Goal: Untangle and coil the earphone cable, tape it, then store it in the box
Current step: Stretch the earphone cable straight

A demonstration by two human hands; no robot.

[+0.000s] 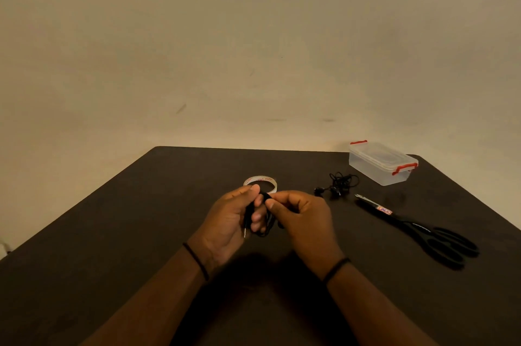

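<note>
You held the earphone cable (pixel 260 214) between both hands above the middle of the counter (pixel 141 232), your left hand (pixel 229 221) curled round the coil with its plug hanging downward and your right hand (pixel 303 218) pinching the coil's top from the right. The tape roll (pixel 260 181) lay just beyond your hands, a little nearer the left one, toward the far edge. A second tangled earphone (pixel 338 184), the scissors (pixel 417 228) and the closed box (pixel 382 163) all lay on your right side, the box at the far right corner.

table (pixel 112 232): dark | tape roll (pixel 260 179) | tangled earphones (pixel 338 183) | box (pixel 382 162) | scissors (pixel 423 231)
</note>
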